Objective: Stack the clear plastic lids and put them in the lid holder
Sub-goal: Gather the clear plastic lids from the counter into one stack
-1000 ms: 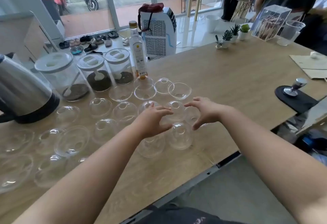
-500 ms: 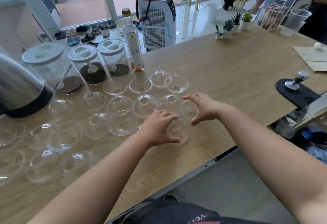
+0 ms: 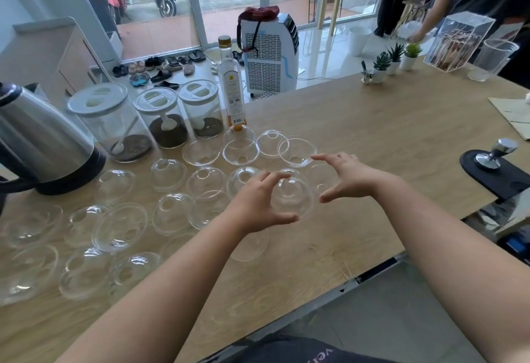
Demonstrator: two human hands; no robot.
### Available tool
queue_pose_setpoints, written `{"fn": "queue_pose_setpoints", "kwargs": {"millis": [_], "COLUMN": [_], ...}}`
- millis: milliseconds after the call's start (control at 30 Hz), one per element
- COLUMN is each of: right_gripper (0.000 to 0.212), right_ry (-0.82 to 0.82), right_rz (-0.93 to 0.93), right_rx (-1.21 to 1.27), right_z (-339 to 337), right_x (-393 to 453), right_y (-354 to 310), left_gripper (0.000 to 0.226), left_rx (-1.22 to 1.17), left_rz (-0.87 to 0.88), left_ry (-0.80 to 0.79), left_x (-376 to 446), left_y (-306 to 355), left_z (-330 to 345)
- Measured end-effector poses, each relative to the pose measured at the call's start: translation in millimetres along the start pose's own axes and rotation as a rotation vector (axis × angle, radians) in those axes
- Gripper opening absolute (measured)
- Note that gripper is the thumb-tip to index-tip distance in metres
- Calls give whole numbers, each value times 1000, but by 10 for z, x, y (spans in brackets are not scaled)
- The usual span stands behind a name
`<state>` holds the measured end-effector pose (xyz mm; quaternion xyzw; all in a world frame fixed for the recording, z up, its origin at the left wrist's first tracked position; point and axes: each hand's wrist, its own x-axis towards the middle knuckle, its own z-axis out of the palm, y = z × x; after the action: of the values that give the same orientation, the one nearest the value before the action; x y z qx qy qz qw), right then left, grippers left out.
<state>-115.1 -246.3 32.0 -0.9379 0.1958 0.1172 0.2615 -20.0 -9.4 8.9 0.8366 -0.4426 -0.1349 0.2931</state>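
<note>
Several clear dome lids (image 3: pixel 205 180) lie spread over the left and middle of the wooden table (image 3: pixel 401 133), some dome up and some upturned. My left hand (image 3: pixel 255 205) grips one clear dome lid (image 3: pixel 291 198) between its fingers and thumb, just above the others. My right hand (image 3: pixel 350 176) hovers right of that lid with fingers spread and curved, holding nothing. Beneath it lies another faint lid (image 3: pixel 318 180). One more lid (image 3: pixel 249 246) rests under my left wrist. I cannot pick out a lid holder.
A steel kettle (image 3: pixel 37 139), three white-lidded jars (image 3: pixel 169 116) and a tall bottle (image 3: pixel 232 87) stand behind the lids. A tamper on a black mat (image 3: pixel 493 162) sits at the right edge. Small plants (image 3: pixel 393 60), an acrylic box (image 3: pixel 459 41) and a cup (image 3: pixel 494 58) are at the far right; a person stands there.
My left hand shifted from a near lid to the one beside it and took hold of it. My right hand drew back a little and spread its fingers wider.
</note>
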Motion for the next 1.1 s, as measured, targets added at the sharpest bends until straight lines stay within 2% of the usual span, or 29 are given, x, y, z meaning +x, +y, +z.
{"fn": "queue_pose_setpoints", "kwargs": {"millis": [100,233,433,667,833,1000,1100], "right_gripper": [102,93,96,99,90,89,95], "right_ry": [27,21,-70,-241,-416,-713,-753], "right_rz": [-26,-132,-313,-377,-411,-416,-357], "right_rx": [98,405,870,1172,1270,1545,1645], "right_z": [-125,-212,-115,217,416,553,589], "right_x": [23,101,310,500,547,532,500], "right_y": [-86,-367,-965,-1608,-1941,-2068,-2113], "left_gripper": [84,86,87,86,82,82,82], "left_rx": [-26,-66,-177,-375,-462,-532,-464], "left_rz": [-19,-72,-149,-252,-295,-320,-321], "left_ry": [100,204,388,557,562,521,484], "left_x": [6,-40,-190,-554,-761,-838,-837], "left_y": [-45,-169,-356,-561,-675,-770,-769], "left_z": [-223,-552,-1076,-1521,-1595,-1484,-1400]}}
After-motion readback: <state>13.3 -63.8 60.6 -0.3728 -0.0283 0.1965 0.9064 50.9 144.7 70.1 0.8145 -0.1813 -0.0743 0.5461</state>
